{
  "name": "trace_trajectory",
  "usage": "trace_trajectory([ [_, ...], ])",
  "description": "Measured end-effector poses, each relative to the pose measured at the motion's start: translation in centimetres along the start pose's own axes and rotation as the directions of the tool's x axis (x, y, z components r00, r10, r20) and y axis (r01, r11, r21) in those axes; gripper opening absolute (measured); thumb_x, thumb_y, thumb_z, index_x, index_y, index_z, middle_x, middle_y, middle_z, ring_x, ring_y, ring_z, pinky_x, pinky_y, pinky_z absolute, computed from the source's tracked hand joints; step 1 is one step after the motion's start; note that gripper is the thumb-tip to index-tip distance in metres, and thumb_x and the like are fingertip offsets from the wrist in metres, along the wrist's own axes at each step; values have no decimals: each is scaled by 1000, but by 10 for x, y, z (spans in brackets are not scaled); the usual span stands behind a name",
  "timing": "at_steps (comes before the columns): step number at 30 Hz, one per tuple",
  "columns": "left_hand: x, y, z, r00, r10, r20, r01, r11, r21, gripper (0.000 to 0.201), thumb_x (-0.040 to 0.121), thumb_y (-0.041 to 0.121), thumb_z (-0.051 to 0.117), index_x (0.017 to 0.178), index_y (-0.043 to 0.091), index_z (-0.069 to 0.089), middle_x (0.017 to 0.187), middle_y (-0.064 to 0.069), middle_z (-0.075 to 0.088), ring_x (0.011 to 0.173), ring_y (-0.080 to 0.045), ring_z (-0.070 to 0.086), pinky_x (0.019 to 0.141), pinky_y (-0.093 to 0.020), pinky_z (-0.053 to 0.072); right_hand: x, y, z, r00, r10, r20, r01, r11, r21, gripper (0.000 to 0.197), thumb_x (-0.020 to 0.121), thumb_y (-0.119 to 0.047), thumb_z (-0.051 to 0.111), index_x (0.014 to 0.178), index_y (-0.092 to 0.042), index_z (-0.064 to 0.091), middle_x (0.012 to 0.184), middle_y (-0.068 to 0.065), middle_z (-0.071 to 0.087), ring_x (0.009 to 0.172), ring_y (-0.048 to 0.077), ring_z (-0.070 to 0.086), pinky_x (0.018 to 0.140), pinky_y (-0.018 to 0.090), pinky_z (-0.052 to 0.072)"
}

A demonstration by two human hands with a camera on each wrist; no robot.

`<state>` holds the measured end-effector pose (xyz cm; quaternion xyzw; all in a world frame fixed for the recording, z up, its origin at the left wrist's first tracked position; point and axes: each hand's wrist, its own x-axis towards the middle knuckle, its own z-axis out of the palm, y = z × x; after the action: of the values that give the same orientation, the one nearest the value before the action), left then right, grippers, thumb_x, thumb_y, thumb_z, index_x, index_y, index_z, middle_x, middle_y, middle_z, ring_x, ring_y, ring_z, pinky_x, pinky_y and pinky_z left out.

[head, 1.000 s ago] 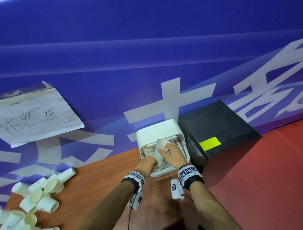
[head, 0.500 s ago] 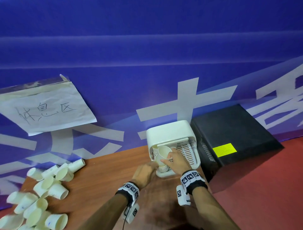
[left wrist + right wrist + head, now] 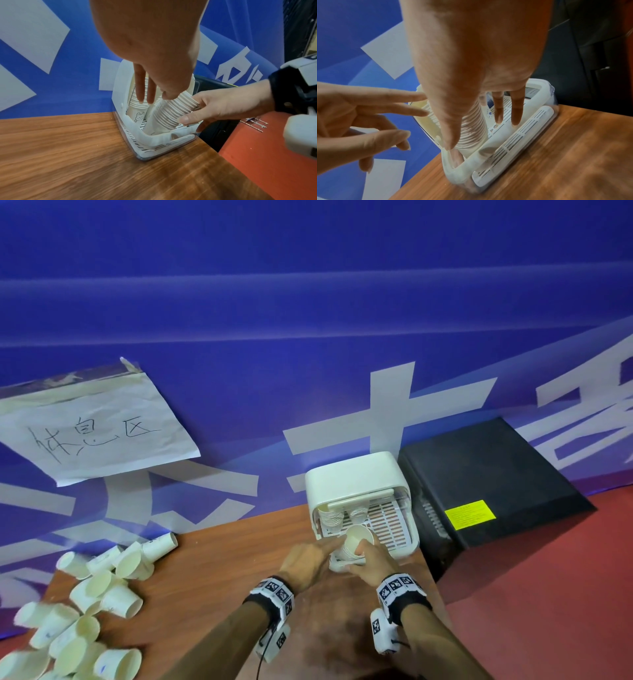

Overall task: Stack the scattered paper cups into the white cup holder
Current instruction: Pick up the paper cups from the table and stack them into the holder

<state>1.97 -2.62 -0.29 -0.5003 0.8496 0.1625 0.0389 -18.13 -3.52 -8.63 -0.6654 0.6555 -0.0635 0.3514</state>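
Observation:
The white cup holder (image 3: 356, 477) stands at the table's far right edge against the blue wall. My right hand (image 3: 370, 558) grips a tall stack of nested paper cups (image 3: 356, 539), which tilts toward me with its foot in the holder's front (image 3: 169, 113). Thumb and fingers wrap the ribbed stack (image 3: 473, 128). My left hand (image 3: 308, 556) reaches in from the left with straight fingers (image 3: 143, 89), touching the stack near its rim and holding nothing. A second, upright stack with a bunny print (image 3: 137, 108) sits at the holder's left. Scattered cups (image 3: 92, 601) lie at the table's left.
The wooden table (image 3: 212, 570) ends just right of the holder. A black box (image 3: 489, 484) stands on the red floor (image 3: 548, 594) beside it. A handwritten paper sign (image 3: 92, 433) is taped to the blue wall.
My right hand has brought the stack lower and tilted it toward the holder's front. The left hand's fingers have straightened toward the stack. The head view has shifted left.

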Motion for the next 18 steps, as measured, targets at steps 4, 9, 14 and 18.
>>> trace_trajectory([
  [4,3,9,-6,999,-9,32,8,999,40,84,87,6,49,158,37,18,142,-1,57,101,-30,67,78,-36,52,4,2,2,1000,3,14,-3,1000,21,48,73,-58,75,102,-27,52,143,-1,40,108,21,54,87,37,52],
  [9,7,15,-11,996,-87,34,83,991,109,74,91,9,43,158,30,19,126,-7,65,91,-31,66,69,-37,48,8,-2,-2,1000,-15,2,15,996,85,41,80,-49,75,107,-23,58,141,-3,40,112,21,53,90,37,51],
  [14,3,19,-18,981,-190,44,181,971,158,64,92,10,42,154,20,27,103,-10,69,86,-34,65,69,-41,50,10,-12,-9,996,-82,-41,87,984,153,26,84,-39,73,101,-22,63,112,-5,53,95,14,57,87,35,53],
  [18,1,19,-26,970,-230,73,209,952,223,42,93,8,45,134,11,53,104,-11,72,93,-33,69,72,-39,50,9,-22,-3,990,-133,-49,137,988,76,24,84,-38,70,102,-27,60,112,-6,52,103,19,55,92,41,50],
])
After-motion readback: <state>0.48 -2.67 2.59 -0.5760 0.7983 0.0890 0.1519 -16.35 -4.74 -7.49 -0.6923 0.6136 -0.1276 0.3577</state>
